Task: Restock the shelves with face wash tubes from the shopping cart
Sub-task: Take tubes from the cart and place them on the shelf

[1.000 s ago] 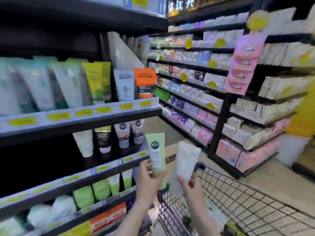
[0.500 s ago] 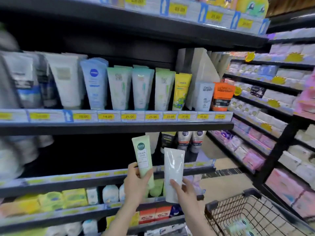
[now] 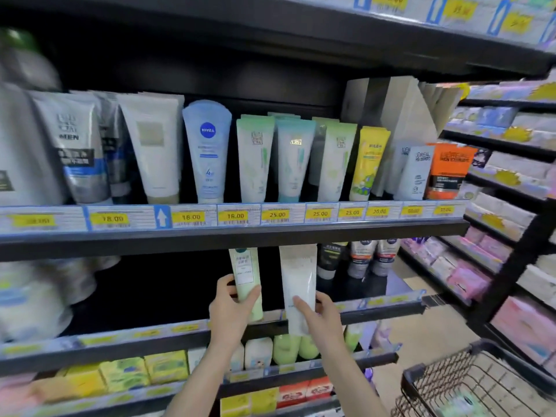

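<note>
My left hand grips a pale green face wash tube held upright, its top hidden behind the edge of the price-tag shelf. My right hand holds a white face wash tube upright just to the right of it. Both tubes stand in front of the dark gap on the middle shelf, left of several dark and grey tubes. The wire shopping cart is at the lower right.
The upper shelf carries a row of tubes, among them a blue Nivea tube, a yellow tube and an orange tube. Lower shelves hold green tubes and yellow packs. Another rack with pink packs stands at the right.
Both hands have lifted the tubes up and forward toward the middle shelf's dark gap. The view has swung left, and the cart has slid toward the lower right corner.
</note>
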`<state>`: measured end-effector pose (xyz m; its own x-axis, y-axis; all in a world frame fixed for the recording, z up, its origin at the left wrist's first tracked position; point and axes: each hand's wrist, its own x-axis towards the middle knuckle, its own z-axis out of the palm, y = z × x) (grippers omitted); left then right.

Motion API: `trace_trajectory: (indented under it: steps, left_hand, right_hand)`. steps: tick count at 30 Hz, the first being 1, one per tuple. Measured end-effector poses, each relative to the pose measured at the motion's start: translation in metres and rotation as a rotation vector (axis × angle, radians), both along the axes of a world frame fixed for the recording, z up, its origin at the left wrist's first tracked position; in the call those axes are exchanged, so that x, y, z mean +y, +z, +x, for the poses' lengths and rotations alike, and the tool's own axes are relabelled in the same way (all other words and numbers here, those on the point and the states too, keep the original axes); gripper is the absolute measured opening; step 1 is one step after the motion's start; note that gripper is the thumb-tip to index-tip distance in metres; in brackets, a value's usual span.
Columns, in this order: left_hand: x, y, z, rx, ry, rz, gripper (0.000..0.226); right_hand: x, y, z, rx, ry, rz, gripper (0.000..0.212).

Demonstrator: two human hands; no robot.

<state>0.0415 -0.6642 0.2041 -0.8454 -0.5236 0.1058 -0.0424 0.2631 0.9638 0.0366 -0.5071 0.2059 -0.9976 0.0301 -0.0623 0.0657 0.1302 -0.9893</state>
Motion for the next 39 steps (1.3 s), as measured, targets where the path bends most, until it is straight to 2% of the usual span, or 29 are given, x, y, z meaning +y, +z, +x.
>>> trace_trajectory:
  steps: [7, 12, 15, 19, 26, 39]
  left_hand:
    - [-0.012, 0.005, -0.026, 0.066, 0.077, -0.019, 0.061]
    - [-0.024, -0.004, -0.032, 0.121, 0.128, -0.059, 0.061]
    - [-0.031, -0.007, -0.034, 0.142, 0.149, -0.046, 0.06]
    - [-0.033, -0.01, -0.037, 0.16, 0.152, -0.029, 0.058]
    - [-0.033, -0.015, -0.039, 0.151, 0.139, -0.055, 0.058]
    - [-0.033, -0.016, -0.041, 0.124, 0.106, -0.079, 0.058]
  right_hand:
    - [-0.013, 0.008, -0.036, 0.085, 0.071, 0.011, 0.024]
    - [-0.03, 0.003, -0.066, 0.072, 0.069, 0.031, 0.034]
    - [-0.041, 0.001, -0.079, 0.106, 0.059, 0.099, 0.031]
    - [-0.052, -0.004, -0.093, 0.15, 0.06, 0.171, 0.042]
    - [-0.072, -0.013, -0.119, 0.154, 0.007, 0.364, 0.042]
    - [-0.075, -0.031, -0.13, 0.151, -0.013, 0.271, 0.042]
